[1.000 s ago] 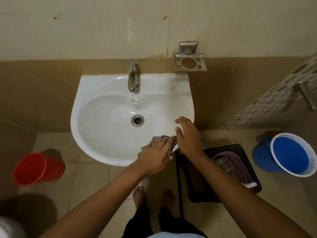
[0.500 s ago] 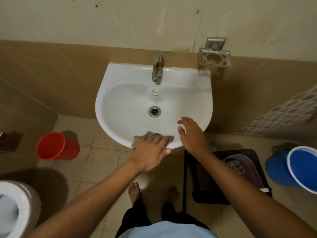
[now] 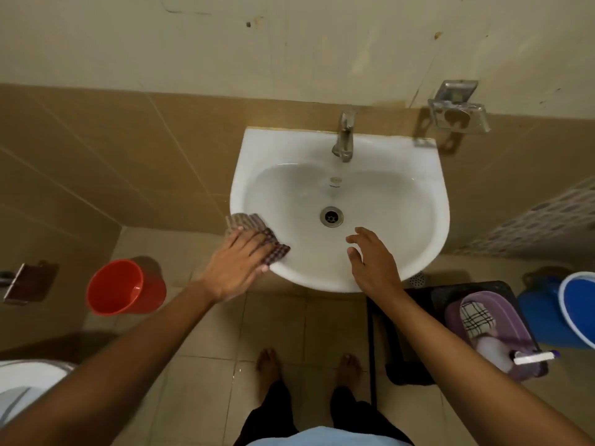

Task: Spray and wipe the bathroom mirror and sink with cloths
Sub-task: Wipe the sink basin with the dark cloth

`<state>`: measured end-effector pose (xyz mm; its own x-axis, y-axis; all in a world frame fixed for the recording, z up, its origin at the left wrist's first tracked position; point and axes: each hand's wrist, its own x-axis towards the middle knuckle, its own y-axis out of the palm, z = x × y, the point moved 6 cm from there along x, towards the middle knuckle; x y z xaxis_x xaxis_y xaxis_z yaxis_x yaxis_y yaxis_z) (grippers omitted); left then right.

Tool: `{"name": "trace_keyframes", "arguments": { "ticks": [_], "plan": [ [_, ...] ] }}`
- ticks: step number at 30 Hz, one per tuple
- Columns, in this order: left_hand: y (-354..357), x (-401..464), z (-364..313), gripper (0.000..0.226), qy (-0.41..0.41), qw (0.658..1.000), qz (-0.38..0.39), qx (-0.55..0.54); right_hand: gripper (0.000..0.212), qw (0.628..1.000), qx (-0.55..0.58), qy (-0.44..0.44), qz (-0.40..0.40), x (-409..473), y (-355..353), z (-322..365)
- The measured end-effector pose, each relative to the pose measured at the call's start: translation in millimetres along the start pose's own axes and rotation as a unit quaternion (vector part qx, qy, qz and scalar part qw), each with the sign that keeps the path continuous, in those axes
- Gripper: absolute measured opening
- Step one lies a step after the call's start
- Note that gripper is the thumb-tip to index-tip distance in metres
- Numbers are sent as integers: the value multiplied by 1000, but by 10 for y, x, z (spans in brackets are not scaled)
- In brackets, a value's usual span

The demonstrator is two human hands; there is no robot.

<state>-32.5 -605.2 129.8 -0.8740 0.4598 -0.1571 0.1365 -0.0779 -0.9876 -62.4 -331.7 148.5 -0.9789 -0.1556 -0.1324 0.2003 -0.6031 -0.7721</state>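
On the sink rim, the left hand presses flat-fingered on a limp, light cloth, best held under the palm, while the right hand hovers spread and empty.

red bucket on floor, blue bucket, wall soap dish, toilet

Wall: cream above, scuffed and spotted | brown tile band below | floor: beige tiles, dim warm light | red bucket at left | toilet in near-left corner | blue bucket at right | metal soap holder fixed to wall | black stool bearing purple basin
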Motion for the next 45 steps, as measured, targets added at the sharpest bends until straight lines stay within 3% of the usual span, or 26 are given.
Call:
{"name": "trace_keyframes", "arguments": {
  "ticks": [5,14,19,23,25,28,30,33,37,41,45],
  "plan": [
    [-118,240,267,49,17,999,23,-16,33,1000,6,26,16,-20,278,309],
    [-105,172,-702,42,89,985,-81,-127,38,997,-49,41,44,-161,528,473],
    [-65,409,290,50,65,993,-73,-59,45,991,-113,-6,77,-183,615,498],
    [-30,570,939,69,12,999,25,-31,38,989,-131,-46,46,-182,686,507],
    [-38,633,884,70,-20,998,28,-43,38,988,-138,-74,10,-202,690,511],
    [-94,487,550,57,-58,995,-26,-76,38,987,-140,-82,0,-210,699,503],
    [-96,319,227,50,-33,994,-48,-95,37,986,-144,-82,-4,-193,704,488],
    [-87,239,-23,47,19,993,-18,-116,38,985,-151,-81,-5,-173,721,480],
    [-79,595,187,57,47,998,32,-26,36,986,-143,-87,-6,-164,718,465],
    [-8,1034,549,55,37,976,172,130,47,987,-127,-95,1,-160,739,448],
    [-22,1362,754,62,29,958,152,243,38,987,-129,-99,3,-163,732,431]
  ]
}}
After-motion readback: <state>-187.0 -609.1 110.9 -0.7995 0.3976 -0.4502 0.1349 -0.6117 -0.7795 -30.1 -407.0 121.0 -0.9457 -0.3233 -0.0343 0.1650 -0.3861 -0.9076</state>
